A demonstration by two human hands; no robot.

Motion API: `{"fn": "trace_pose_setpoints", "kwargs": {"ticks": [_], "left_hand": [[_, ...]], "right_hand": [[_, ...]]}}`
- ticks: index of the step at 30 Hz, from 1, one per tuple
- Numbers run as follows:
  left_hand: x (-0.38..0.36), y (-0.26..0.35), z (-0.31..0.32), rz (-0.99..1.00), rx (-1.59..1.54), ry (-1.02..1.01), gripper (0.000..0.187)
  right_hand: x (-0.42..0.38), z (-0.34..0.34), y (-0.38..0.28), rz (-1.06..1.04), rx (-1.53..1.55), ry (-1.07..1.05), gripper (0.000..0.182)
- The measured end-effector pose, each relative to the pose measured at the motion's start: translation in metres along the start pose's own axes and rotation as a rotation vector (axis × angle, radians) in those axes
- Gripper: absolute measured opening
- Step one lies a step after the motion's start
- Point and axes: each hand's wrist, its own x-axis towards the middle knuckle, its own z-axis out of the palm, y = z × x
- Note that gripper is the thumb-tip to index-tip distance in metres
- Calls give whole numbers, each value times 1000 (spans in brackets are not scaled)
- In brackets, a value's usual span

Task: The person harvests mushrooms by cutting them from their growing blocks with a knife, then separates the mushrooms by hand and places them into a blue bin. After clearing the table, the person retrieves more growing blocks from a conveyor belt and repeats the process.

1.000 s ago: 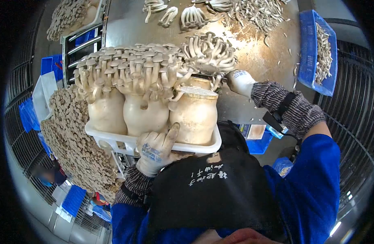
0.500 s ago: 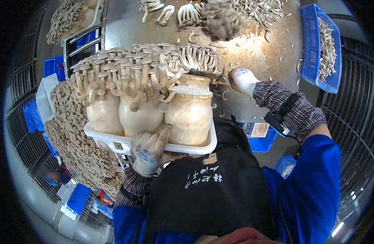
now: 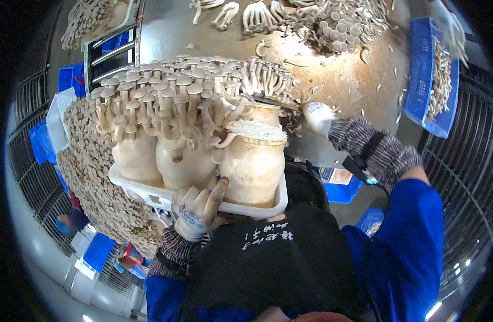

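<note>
My left hand (image 3: 195, 212), in a white glove with dark-stained fingertips, grips the near rim of a white tray (image 3: 144, 194). Its index finger rests against a pale, bulging block (image 3: 252, 172) whose flat top is bare of mushrooms. Other blocks (image 3: 185, 161) in the tray carry dense clusters of grey-brown capped mushrooms (image 3: 182, 80). My gloved right hand (image 3: 317, 115) is closed round the handle end of a knife (image 3: 276, 103). The blade points left, at the bare block tops and the mushroom stems. Its tip is hidden among the stems.
Cut mushrooms (image 3: 257, 19) and a cap-up clump (image 3: 340, 32) lie on the metal table (image 3: 203, 40). At right, a blue crate (image 3: 418, 70) holds loose mushrooms, with another person's gloved hand (image 3: 447, 27) above it. More mushroom blocks (image 3: 91, 155) stand at left, beyond which people (image 3: 72, 220) are visible.
The clump on the far table has shifted right and now shows its caps. Another person's hand has appeared over the blue crate. My hands keep their holds; the view has shifted slightly.
</note>
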Motion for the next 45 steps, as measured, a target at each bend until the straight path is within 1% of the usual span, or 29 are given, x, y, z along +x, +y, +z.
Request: {"fn": "trace_pose_setpoints", "kwargs": {"ticks": [2, 5, 6, 9, 10, 12, 14, 15, 18, 20, 21, 22, 23, 24, 26, 27, 28, 29, 30, 31, 34, 36, 38, 39, 40, 42, 43, 44, 45], "left_hand": [[-1, -1, 2, 13, -5, 6, 81], [-2, 1, 2, 26, -12, 5, 83], [-3, 2, 1, 36, -11, -7, 83], [-3, 2, 2, 13, -25, -18, 83], [-3, 2, 2, 4, -14, -12, 83], [-4, 2, 3, -8, 0, 2, 84], [-5, 3, 3, -14, -32, -1, 82], [-6, 4, 3, -22, -37, -5, 82], [-5, 4, 3, -5, -35, -17, 78], [-5, 5, 2, -2, -31, -22, 73], [-9, 4, 7, -10, -32, -21, 73], [-14, 3, 14, -8, -40, -3, 68], [-16, 2, 18, -8, -42, 16, 63], [-14, 2, 17, -10, -38, 13, 63], [-11, 5, 13, -33, -33, 33, 61], [-11, 7, 11, -25, -28, 29, 61], [-13, 5, 9, -3, -29, 19, 67], [-10, 2, 8, 26, -18, 20, 74], [-10, 1, 10, 36, 2, 32, 74], [-14, 2, 12, 31, 14, 44, 76], [-18, 4, 14, 29, 17, 62, 79], [-16, 4, 10, 29, 1, 34, 74], [-16, 7, 13, 0, -15, 44, 71], [-18, 8, 15, -35, -40, 38, 67], [-19, 8, 16, -55, -43, 35, 67], [-21, 7, 15, -20, -58, 14, 62], [-23, 9, 15, -28, -64, -1, 62], [-22, 9, 16, 1, -4, 22, 60], [-19, 7, 17, 34, 61, 56, 58]], "right_hand": [[-11, 5, 1, -40, 26, 133, 23], [-26, -30, 14, -202, -146, 188, 19], [-33, -47, 14, -193, -115, 204, 19], [-22, -38, 16, -155, -100, 245, 19], [-16, -29, 16, -148, -103, 201, 19], [-18, -35, 9, -143, -110, 163, 19], [-22, -41, 5, -108, -82, 65, 20], [-23, -41, 4, -136, -126, 81, 20], [-23, -54, -2, -182, -96, 50, 20], [-6, -46, -6, -206, -131, 0, 22], [12, -40, -13, -154, -116, -71, 24], [29, -33, -15, -100, -103, -137, 25], [48, -13, -10, -124, -90, -79, 27], [56, -4, -5, -129, -87, -78, 27], [61, 10, 7, -131, -58, 21, 27], [60, 14, 7, -109, -43, 20, 24], [57, 17, 6, -106, -33, 30, 24], [53, 13, 3, -118, -55, 17, 23], [48, 6, -1, -134, -84, 2, 22], [39, 4, -2, -194, -24, 128, 20], [5, -31, -13, -260, -77, 221, 18], [5, -29, -15, -258, -73, 208, 20], [23, -15, -22, -126, -46, 3, 22], [28, -9, -23, -199, -42, 85, 22], [35, -3, -22, -215, -48, 74, 22], [39, -5, -32, -183, 41, 153, 21], [45, -14, -41, -80, 41, -44, 21], [66, 15, -33, -139, -1, 93, 22], [82, 31, -24, -131, -29, 65, 24]]}}
